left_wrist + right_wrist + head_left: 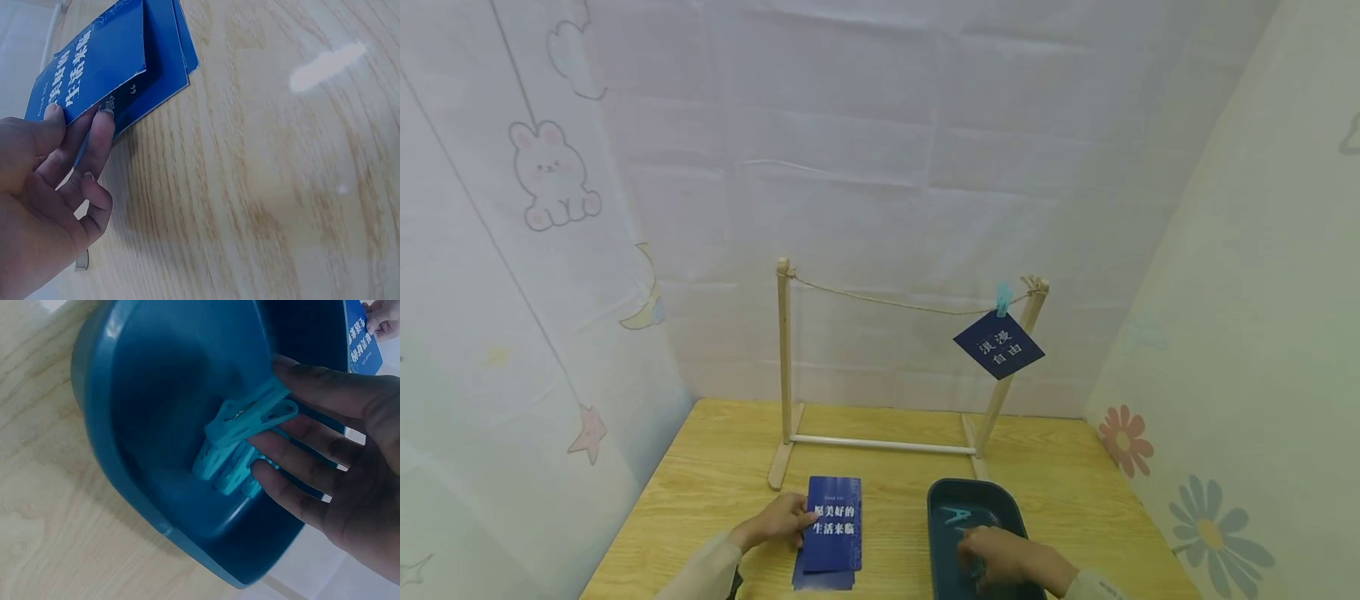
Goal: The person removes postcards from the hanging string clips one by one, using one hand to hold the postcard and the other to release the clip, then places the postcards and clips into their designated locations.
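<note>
My left hand (778, 518) pinches the edge of a blue card (835, 550) with white writing, thumb on top and fingers beneath. The left wrist view shows this card raised at one side over other blue cards (167, 81) on the table. Reaching into a dark teal basin (935, 537), my right hand (1000, 554) has a light teal clothespin (247, 419) between thumb and fingers. More clothespins (232, 472) lie just below it in the basin. A single clothespin (956, 516) sits toward the basin's far end, beyond the hand.
Behind the cards and basin stands a wooden rack (786, 358) with a sagging string (887, 301) between its posts. Near the right post, a teal clothespin (1003, 302) holds a dark blue square card (998, 367) by one corner. Printed cloth walls surround the wooden table (700, 467).
</note>
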`<action>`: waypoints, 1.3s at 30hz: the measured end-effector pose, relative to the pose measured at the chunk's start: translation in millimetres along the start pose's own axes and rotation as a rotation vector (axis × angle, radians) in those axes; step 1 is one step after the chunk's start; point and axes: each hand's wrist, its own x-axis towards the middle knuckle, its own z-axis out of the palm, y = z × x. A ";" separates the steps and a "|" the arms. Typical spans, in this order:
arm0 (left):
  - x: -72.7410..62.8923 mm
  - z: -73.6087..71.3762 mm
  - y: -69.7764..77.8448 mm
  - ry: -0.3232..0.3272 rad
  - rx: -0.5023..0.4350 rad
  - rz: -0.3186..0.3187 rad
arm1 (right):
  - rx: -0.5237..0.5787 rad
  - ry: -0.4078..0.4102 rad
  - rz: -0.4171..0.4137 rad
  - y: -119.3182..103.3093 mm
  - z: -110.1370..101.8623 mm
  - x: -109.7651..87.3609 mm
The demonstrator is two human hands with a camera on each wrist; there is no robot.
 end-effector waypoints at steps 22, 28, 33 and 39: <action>-9.3 10.9 -6.4 0.003 -0.017 -0.177 | -0.017 -0.002 0.091 -24.7 8.5 -7.6; -12.1 14.5 -3.8 0.057 0.013 -0.195 | -0.051 0.008 0.129 -25.3 10.6 -7.1; -14.9 16.3 -4.4 0.122 0.029 -0.184 | -0.099 0.019 0.138 -20.5 14.5 -4.4; -16.9 18.0 -3.6 0.167 0.016 -0.160 | -0.139 0.061 0.095 -17.9 10.1 -4.8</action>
